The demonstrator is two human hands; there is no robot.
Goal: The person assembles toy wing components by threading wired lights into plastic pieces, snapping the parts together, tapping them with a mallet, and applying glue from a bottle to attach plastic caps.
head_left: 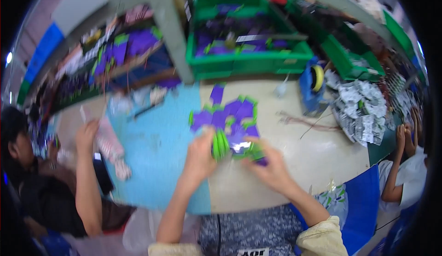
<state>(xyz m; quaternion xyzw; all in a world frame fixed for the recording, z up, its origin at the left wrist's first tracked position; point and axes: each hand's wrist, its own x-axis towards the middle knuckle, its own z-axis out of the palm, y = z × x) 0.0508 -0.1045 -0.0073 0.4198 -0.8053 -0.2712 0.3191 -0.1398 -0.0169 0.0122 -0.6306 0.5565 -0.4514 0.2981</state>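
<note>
My left hand (201,155) is closed on a small stack of bright green strips (220,144), held just above the table. My right hand (271,165) has thumb and forefinger around the edge of a flat green and purple piece (254,152). Beside that piece a shiny, clear patch (240,147) catches the light, perhaps plastic film. Right beyond both hands lies a loose pile of purple pieces with green edges (228,113). Motion blur hides the finer shape of the pieces and the fingertips.
A green crate (251,65) of purple and green pieces stands behind the pile. A blue tape dispenser (309,88), thin reddish wires (313,123) and a heap of silvery-white packets (361,109) lie to the right. Co-workers sit at left (87,178) and right (396,173).
</note>
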